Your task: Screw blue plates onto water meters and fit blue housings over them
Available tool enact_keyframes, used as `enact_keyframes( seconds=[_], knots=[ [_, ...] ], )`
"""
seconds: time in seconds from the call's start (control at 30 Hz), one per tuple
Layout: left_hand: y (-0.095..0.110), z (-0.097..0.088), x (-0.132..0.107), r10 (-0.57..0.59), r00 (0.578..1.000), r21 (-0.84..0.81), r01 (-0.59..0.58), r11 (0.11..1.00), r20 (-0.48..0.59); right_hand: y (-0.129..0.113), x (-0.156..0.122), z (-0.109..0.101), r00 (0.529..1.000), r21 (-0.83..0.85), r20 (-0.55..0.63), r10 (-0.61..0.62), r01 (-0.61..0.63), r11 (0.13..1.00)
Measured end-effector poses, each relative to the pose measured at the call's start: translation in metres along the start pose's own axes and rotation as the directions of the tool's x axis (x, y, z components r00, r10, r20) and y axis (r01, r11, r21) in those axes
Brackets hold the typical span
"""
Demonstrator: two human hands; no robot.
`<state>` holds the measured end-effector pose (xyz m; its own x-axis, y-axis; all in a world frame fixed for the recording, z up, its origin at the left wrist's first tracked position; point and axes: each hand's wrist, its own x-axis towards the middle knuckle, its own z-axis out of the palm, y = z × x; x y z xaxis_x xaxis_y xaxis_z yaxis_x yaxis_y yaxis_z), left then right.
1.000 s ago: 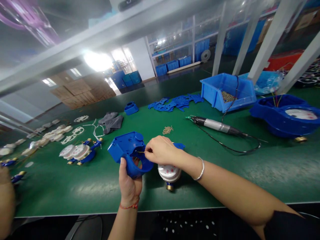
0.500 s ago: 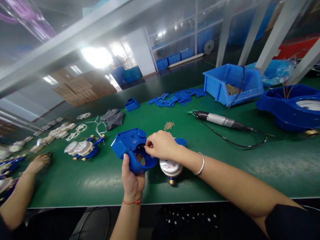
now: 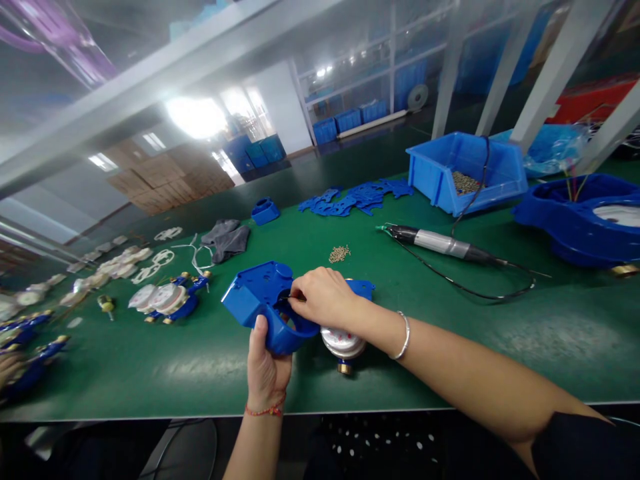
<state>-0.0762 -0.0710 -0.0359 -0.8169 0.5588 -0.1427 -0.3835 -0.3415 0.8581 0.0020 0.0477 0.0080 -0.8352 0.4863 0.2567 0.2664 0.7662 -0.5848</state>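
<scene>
My left hand (image 3: 265, 370) grips a blue plastic housing (image 3: 260, 297) from below and holds it just above the green table (image 3: 150, 367). My right hand (image 3: 323, 297) is closed in a pinch at the housing's round opening, with a thin pin-like piece between thumb and finger. Under my right wrist a water meter (image 3: 343, 343) with a white dial and brass end lies on the table.
An electric screwdriver (image 3: 440, 243) with a black cable lies to the right. A small heap of screws (image 3: 339, 253), a blue bin (image 3: 465, 173), flat blue parts (image 3: 355, 197), a grey cloth (image 3: 227, 240) and several meters (image 3: 165, 300) lie around. Another person's hand (image 3: 7, 370) shows at far left.
My hands and the housing have barely shifted. The other person's arm at the left has drawn back out of most of the view, leaving a small brass part on the table.
</scene>
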Motion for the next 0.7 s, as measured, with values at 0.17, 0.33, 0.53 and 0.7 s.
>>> enact_keyframes(
  seconds=[0.17,0.33,0.53,0.7],
  knots=[
    [0.001,0.001,0.002,0.030,0.998,0.055,-0.033,0.998,0.057,0.007,0.004,0.003,0.999,0.228,-0.007,0.043,-0.040,0.973],
    [0.007,-0.001,0.006,0.052,0.992,0.266,-0.082,0.961,0.115,0.018,0.009,0.002,0.992,0.500,0.099,0.077,-0.116,0.858],
    [0.012,0.000,0.009,0.115,0.975,0.442,-0.188,0.877,0.188,0.028,0.010,0.000,0.938,0.765,0.309,0.157,-0.343,0.545],
    [0.018,0.003,0.007,0.224,0.894,0.730,-0.446,0.517,0.388,0.035,-0.002,-0.011,0.891,0.863,0.423,0.166,-0.452,0.226]
  ],
)
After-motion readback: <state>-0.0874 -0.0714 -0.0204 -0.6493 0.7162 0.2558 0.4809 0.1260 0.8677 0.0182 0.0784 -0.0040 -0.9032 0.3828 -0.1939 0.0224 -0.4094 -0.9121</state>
